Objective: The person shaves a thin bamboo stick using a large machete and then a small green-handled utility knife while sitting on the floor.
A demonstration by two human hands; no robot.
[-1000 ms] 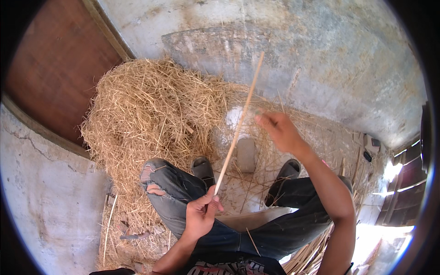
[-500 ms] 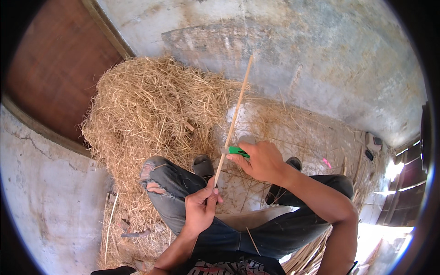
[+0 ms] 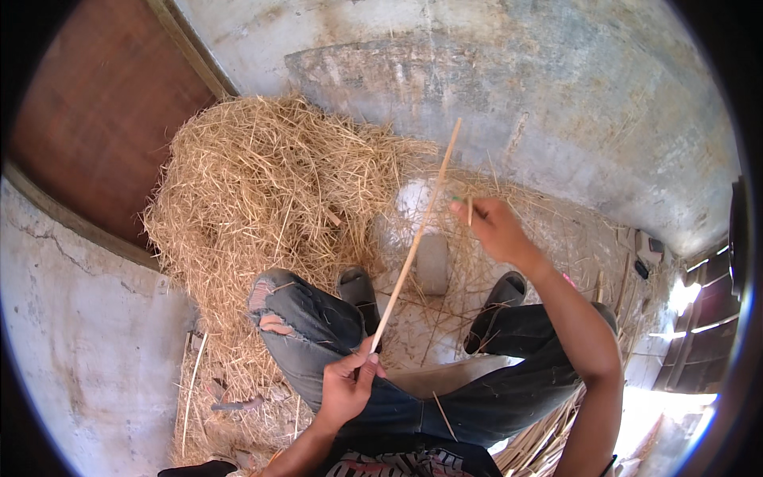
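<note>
A long, thin, pale yellow stick [image 3: 415,242] runs through the middle of the view, its lower end at about 6 o'clock and its tip slanting up toward 1 o'clock, over the person's knees. The left hand [image 3: 343,389] pinches the lower end between thumb and fingers, closed on it just above the lap. The right hand [image 3: 491,226] is raised at 2 o'clock from the stick's middle, just beside the upper part but apart from it; its fingers are closed on a small green-handled tool [image 3: 459,200] and a short straw-coloured sliver [image 3: 470,211], of which little shows.

Under the stick lie the person's legs in dark blue jeans [image 3: 318,330], torn at the left knee, with two dark sandals [image 3: 356,288] on the feet at 12 o'clock from the lap. Between the feet stands a pale grey block [image 3: 433,262], with a whitish rounded object [image 3: 415,199] just beyond it; what it is I cannot tell.

A large heap of dry golden straw [image 3: 262,199] fills the 10 to 11 o'clock part, touching the left leg and spreading thinly over the grey concrete floor [image 3: 556,103] toward 1 o'clock. A reddish-brown wooden panel [image 3: 95,119] stands at 10 o'clock behind the heap. At 4 o'clock, beside the right thigh, lies a bundle of similar pale sticks [image 3: 548,437].
</note>
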